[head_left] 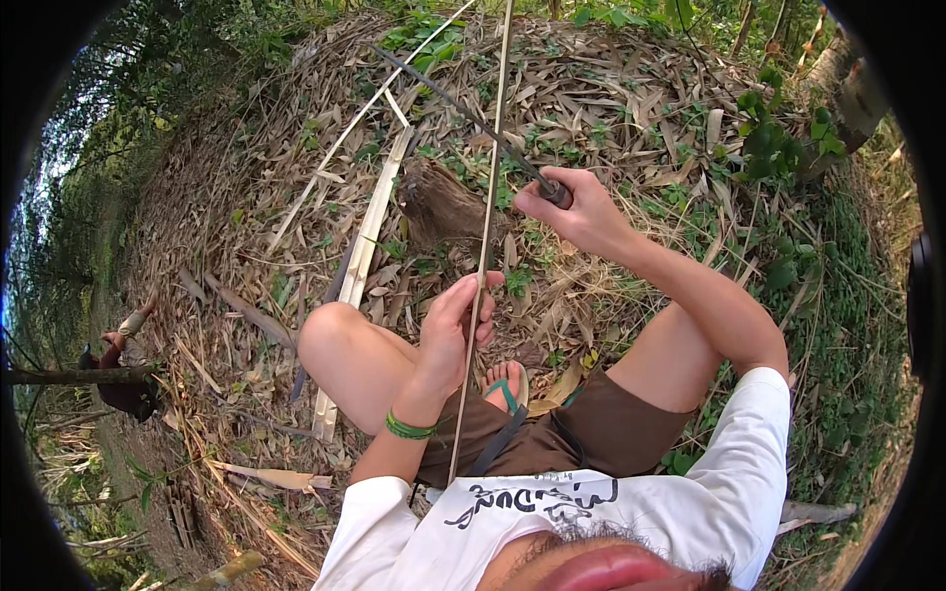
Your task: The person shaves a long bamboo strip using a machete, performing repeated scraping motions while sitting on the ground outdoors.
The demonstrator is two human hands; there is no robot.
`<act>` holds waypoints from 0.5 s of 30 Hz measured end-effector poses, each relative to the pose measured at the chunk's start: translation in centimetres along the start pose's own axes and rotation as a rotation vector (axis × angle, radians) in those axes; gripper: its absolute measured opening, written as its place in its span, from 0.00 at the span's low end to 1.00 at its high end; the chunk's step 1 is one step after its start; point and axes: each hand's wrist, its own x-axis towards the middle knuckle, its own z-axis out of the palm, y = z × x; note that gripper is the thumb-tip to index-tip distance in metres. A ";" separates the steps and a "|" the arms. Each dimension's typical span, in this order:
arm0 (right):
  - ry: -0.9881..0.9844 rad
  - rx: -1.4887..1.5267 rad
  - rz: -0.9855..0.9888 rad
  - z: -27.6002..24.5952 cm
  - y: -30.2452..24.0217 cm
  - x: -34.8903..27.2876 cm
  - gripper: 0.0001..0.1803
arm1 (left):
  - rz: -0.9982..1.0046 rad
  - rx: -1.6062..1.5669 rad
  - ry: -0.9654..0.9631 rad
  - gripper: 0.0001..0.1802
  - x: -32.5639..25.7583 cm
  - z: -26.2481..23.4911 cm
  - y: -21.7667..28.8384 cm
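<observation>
I sit on leaf-strewn ground with my knees up. My left hand (455, 325) is closed on a long thin bamboo strip (490, 187) that runs from my lap upward out of the top of the view. My right hand (576, 209) grips the handle of a long dark blade (455, 103), which slants up and to the left and crosses the strip just beyond the hand. A green band circles my left wrist. Below my left hand, one foot in a green-strapped sandal (506, 384) shows between my legs.
A wood stump (443, 204) stands just ahead of my knees. Split bamboo slats (363, 251) lie on the dry leaves to the left. Another person (123, 360) crouches at the far left near a pole. Green shrubs (778, 148) and a tree trunk stand at the right.
</observation>
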 end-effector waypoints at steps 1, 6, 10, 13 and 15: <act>0.020 0.032 -0.013 0.5 0.1 0.1 0.16 | 0.026 0.106 0.026 0.21 0.1 0.6 -0.3; 0.133 0.258 -0.004 0.5 -0.6 0.8 0.12 | 0.110 0.331 0.050 0.21 0.5 2.4 -0.7; 0.219 0.291 -0.035 -1.9 0.8 1.9 0.12 | -0.041 0.235 -0.047 0.23 -1.1 1.1 -1.6; 0.245 0.311 -0.043 -2.6 1.3 2.1 0.13 | -0.038 0.284 -0.076 0.25 -2.2 -0.3 -3.0; 0.255 0.256 -0.038 -2.9 1.4 2.2 0.15 | -0.011 0.367 -0.080 0.27 -2.2 -0.4 -3.2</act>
